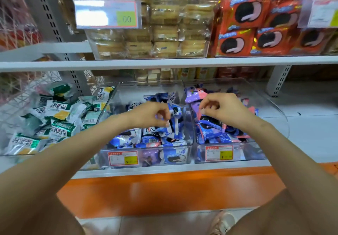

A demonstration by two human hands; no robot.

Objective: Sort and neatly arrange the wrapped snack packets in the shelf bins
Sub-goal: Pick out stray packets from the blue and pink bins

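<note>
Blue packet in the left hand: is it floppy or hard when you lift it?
Probably floppy: the blue packet hangs crumpled, pinched by the left hand. Likely light, since fingertips alone seem to hold it. Its glossy wrapper could slip.

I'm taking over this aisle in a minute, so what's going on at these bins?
A person at the low shelf is sorting wrapped snacks. The left hand pinches a blue packet in the middle bin. The right hand hovers, fingers curled, over the purple packets in the right bin; whether it holds one is unclear. Both bins look jumbled.
</note>
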